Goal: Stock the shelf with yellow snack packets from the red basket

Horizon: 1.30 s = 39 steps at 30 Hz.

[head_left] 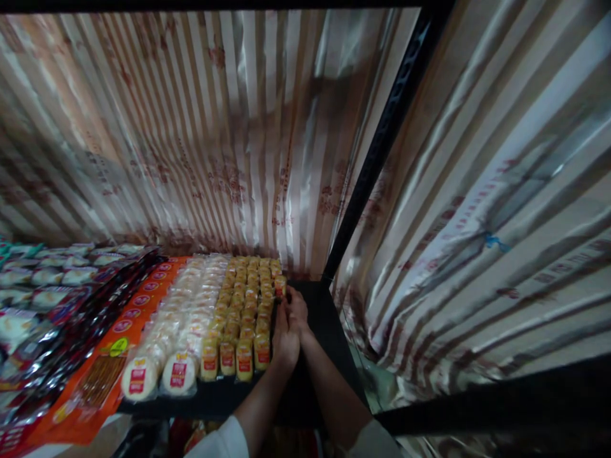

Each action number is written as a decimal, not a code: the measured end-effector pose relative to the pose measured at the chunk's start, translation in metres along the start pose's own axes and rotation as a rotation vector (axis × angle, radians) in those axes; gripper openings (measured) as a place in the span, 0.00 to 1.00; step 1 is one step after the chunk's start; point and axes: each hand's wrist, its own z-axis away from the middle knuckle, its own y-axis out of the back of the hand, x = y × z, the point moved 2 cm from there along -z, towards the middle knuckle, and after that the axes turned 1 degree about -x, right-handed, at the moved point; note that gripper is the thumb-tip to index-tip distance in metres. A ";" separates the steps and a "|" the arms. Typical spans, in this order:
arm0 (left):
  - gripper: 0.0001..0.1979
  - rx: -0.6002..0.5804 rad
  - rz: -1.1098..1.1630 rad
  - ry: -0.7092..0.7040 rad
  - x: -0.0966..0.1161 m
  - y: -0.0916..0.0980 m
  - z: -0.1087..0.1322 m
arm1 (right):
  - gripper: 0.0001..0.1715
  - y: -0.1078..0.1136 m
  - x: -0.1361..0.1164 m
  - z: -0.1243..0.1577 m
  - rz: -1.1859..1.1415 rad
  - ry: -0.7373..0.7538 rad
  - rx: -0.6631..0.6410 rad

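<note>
Both my hands meet at the right end of several rows of small yellow packaged cakes (237,318) on a dark shelf. My left hand (285,337) points away from me along the outermost row, its fingers at the near side of one packaged cake (280,286). Against it on the right lies my right hand (296,310), with curled fingers closed at that cake's right edge. The fingertips are dim and partly hidden, so the exact grip is hard to see. Each little pack carries a red label on its front.
Left of the cakes stand rows of round white packaged pastries (179,372), then orange snack packs (102,375) and dark shiny packets (52,356). A black shelf post (377,152) rises behind on the right. Striped plastic sheeting (214,127) hangs behind the black shelf board (329,343).
</note>
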 end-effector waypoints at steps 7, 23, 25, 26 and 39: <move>0.28 0.012 0.062 -0.058 -0.012 -0.006 -0.005 | 0.19 -0.008 0.001 -0.007 -0.011 0.021 0.016; 0.28 0.019 0.089 0.021 -0.017 -0.012 0.021 | 0.26 -0.012 0.015 -0.006 -0.099 -0.002 0.099; 0.28 0.019 0.051 0.015 -0.018 -0.010 0.029 | 0.26 -0.012 0.017 -0.004 -0.119 0.005 0.113; 0.27 0.018 0.022 0.003 -0.019 -0.009 0.034 | 0.26 -0.012 0.018 -0.003 -0.126 0.012 0.116; 0.20 0.339 -0.856 -0.889 -0.091 0.038 0.104 | 0.26 -0.008 -0.009 0.048 -0.553 0.044 0.079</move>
